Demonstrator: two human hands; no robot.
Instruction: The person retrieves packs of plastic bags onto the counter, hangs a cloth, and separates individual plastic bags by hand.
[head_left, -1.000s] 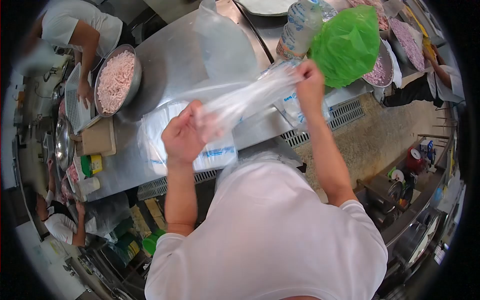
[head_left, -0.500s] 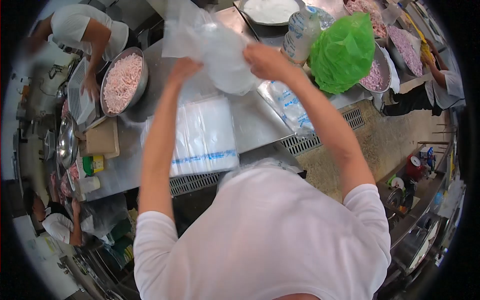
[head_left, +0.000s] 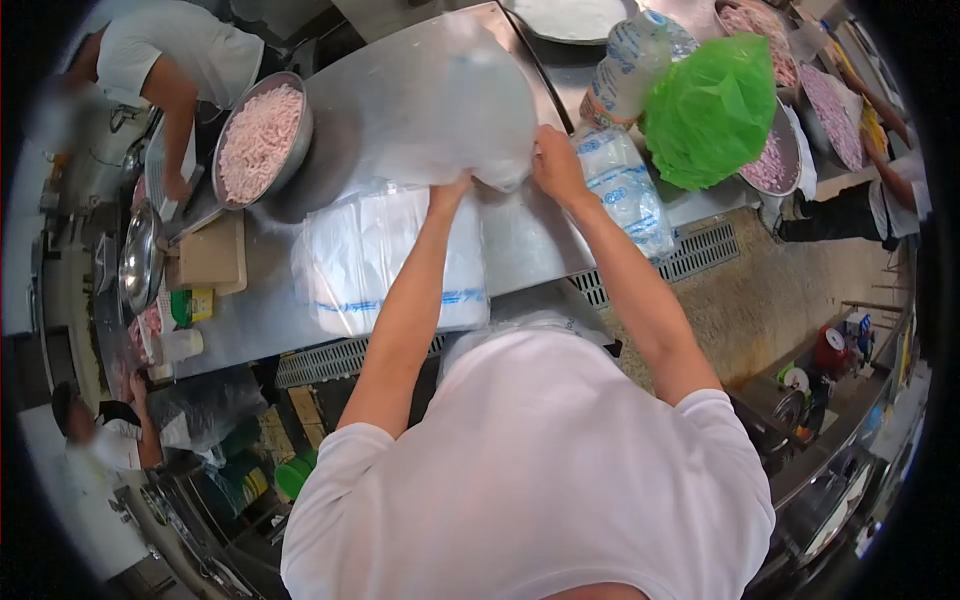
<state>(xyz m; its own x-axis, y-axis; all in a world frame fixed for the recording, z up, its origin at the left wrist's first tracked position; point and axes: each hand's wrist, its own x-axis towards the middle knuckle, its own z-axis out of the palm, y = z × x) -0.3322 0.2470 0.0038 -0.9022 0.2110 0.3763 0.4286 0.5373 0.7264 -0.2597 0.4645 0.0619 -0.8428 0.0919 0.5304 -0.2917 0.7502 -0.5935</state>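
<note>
Here you are at the clear bag (head_left: 455,105), spread above the table (head_left: 530,245), beyond the flat stack of bags (head_left: 390,255). Your left hand (head_left: 452,186) curls at its near edge, your right hand (head_left: 556,160) bends beside its right; whether either grips, I can't tell. Looks like bag-handling; it calls for gentle, even fingers.

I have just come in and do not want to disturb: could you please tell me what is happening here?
A person has the left hand and right hand at the near edge of a cloudy plastic bag over the steel table. A stack of clear bags lies nearer the person. A green bag is to the right, and a bowl of pale pink pieces is to the left.
</note>
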